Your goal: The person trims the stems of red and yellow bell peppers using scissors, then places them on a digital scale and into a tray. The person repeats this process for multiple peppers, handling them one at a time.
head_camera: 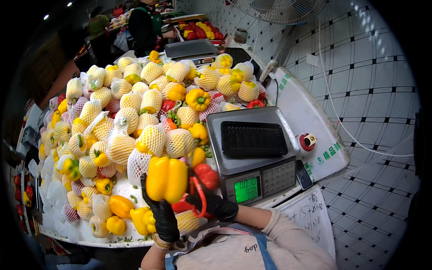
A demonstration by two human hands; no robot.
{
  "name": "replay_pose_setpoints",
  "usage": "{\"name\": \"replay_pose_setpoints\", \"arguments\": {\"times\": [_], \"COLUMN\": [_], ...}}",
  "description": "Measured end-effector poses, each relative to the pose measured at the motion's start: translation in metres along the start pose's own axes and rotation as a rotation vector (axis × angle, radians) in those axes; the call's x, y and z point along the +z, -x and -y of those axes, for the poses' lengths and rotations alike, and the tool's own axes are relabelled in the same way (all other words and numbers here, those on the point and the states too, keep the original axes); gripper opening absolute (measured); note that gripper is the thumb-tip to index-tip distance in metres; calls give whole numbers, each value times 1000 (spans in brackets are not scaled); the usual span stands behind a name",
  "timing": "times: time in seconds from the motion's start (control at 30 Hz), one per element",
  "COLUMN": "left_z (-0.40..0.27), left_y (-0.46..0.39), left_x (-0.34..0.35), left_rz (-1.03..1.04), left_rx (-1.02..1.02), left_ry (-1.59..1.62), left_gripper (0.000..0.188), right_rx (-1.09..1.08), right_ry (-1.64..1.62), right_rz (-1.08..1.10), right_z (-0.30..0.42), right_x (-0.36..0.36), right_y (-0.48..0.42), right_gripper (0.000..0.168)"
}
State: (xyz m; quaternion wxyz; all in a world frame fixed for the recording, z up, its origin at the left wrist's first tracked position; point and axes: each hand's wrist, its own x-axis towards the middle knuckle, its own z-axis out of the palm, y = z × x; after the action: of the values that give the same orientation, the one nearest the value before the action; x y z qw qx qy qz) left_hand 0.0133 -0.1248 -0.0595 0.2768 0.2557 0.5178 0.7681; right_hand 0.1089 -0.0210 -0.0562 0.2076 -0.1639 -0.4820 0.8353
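Observation:
My left hand [163,216], in a black glove, holds up a yellow bell pepper [167,179] at the front of the table. To its right my right hand [213,203], gloved in black too, grips scissors with red handles [201,197]; their blades rise beside the pepper and are partly hard to make out. Behind and left of my hands lies a large heap of yellow and red peppers, many in foam net sleeves [122,148]. Bare yellow peppers [120,206] rest near the front edge, and a red pepper [206,176] lies just behind my right hand.
Right of the heap stands a digital scale [251,135] with a black plastic tray [253,138] on its pan. A phone [304,174] and a red tape roll [306,142] lie beside it. A second scale [191,49], a pepper crate [199,31] and two people are farther back; a fan [280,8] stands at the wall.

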Motion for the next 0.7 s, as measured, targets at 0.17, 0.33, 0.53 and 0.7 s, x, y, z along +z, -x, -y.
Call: {"name": "replay_pose_setpoints", "arguments": {"times": [0.17, 0.33, 0.53, 0.7], "left_z": [-17, -15, 3, 6], "left_y": [-15, -29, -27, -24], "left_x": [13, 24, -8, -23], "left_rz": [501, 725, 513, 455], "left_rx": [133, 69, -246, -298], "left_ry": [-370, -287, -89, -124], "left_gripper": [65, 43, 35, 29], "right_rx": [-180, -442, -190, -123], "right_ry": [-209, 458, 1384, 1551], "right_rz": [-55, -309, -865, -932], "right_z": [32, 77, 105, 100], "right_x": [-31, -133, -190, -173], "right_y": [3, 13, 14, -1], "right_gripper": [47, 46, 63, 69]}}
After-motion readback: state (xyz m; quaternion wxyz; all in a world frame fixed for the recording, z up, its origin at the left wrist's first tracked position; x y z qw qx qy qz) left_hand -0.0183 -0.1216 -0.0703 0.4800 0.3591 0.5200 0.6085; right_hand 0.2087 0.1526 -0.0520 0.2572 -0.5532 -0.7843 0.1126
